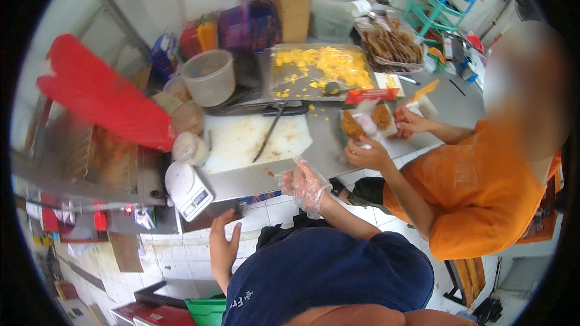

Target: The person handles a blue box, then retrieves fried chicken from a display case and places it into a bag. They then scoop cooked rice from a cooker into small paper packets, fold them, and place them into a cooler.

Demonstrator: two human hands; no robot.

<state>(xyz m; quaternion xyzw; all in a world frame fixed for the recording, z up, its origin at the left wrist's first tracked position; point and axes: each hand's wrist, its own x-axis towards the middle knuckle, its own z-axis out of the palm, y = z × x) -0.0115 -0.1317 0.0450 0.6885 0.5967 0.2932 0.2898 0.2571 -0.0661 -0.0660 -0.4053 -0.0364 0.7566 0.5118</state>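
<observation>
My right hand (306, 186), in a loose clear plastic glove, hovers by the steel counter's front edge with its fingers loosely curled. I see nothing in it. My left hand (223, 240) is bare, held low with fingers apart and nothing in them, just below a white digital kitchen scale (192, 190). Beyond both hands lies a white cutting board (242, 138) with crumbs on it, and a long dark utensil (269, 132), perhaps a knife or tongs, rests across it. Right of the board is an open food box (364, 123) with fried pieces and a white wrapped lump.
A co-worker in an orange shirt (480, 190) stands at right, both hands at the food box. Behind are a metal tray (285, 82) of yellow scrambled egg, a plastic tub (209, 79) and a basket of browned pieces (392, 45). A red sleeve-like item (106, 95) slants over the left.
</observation>
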